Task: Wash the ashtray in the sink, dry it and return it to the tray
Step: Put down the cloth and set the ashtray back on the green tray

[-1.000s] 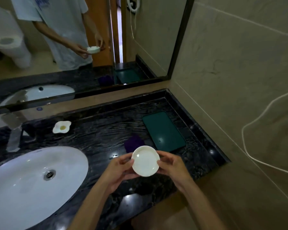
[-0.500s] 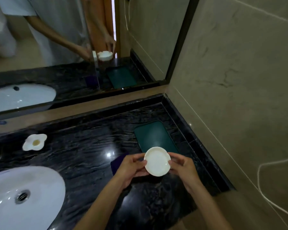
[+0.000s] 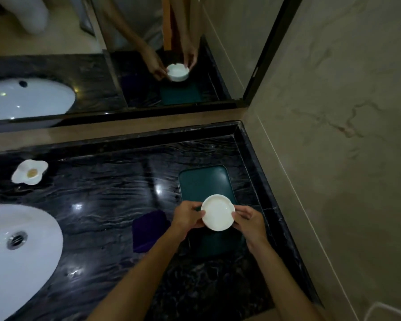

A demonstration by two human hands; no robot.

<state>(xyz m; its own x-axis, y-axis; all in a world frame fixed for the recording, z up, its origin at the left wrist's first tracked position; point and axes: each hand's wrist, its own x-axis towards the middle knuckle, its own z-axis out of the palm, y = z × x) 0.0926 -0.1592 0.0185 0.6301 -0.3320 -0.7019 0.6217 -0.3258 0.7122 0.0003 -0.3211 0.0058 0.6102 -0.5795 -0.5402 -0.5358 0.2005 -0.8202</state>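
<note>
Gripping the white ashtray (image 3: pixel 217 212) by opposite rims, the left hand (image 3: pixel 187 217) and right hand (image 3: pixel 249 224) hold it over the dark green tray (image 3: pixel 203 181) on the black marble desk (image 3: pixel 107 193), purple cloth (image 3: pixel 148 230) just left, sink (image 3: pixel 21 256) well apart.

Ashtray (image 3: pixel 217 212): white, round, notched rim, held level above the tray.
Tray (image 3: pixel 203 184): dark green, rounded rectangle, flat on the desk (image 3: pixel 102 193).
Sink (image 3: pixel 21 262): white oval basin, far left.
</note>
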